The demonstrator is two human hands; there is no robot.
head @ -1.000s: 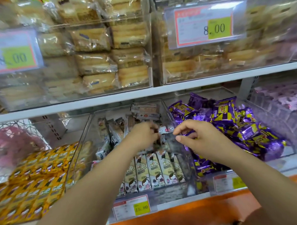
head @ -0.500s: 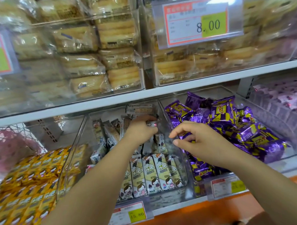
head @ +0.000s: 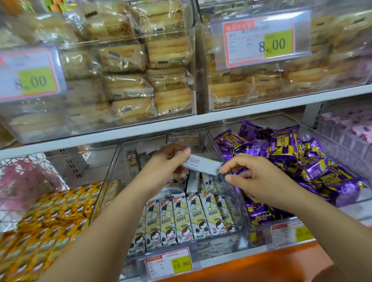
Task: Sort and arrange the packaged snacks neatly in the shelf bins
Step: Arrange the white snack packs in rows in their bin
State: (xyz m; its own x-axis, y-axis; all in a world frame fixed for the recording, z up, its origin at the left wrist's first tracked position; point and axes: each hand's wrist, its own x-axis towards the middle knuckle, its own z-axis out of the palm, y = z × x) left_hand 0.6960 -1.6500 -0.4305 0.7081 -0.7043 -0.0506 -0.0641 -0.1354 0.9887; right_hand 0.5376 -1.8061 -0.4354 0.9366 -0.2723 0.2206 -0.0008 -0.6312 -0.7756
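since a packet is up in the air, step: sorting the middle bin (head: 110,185), one loose piece at a time
left hand (head: 167,164): grips the white packet (head: 202,164) by its left end, above the bin's far half
right hand (head: 260,176): thumb and forefinger apart at the packet's right end, not clamped
next: likely turn it face-out and stand it behind the near row (head: 183,219), square to its neighbours

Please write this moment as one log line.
left hand: holds snack pack | right hand: fingertips near pack's end | place: over middle bin
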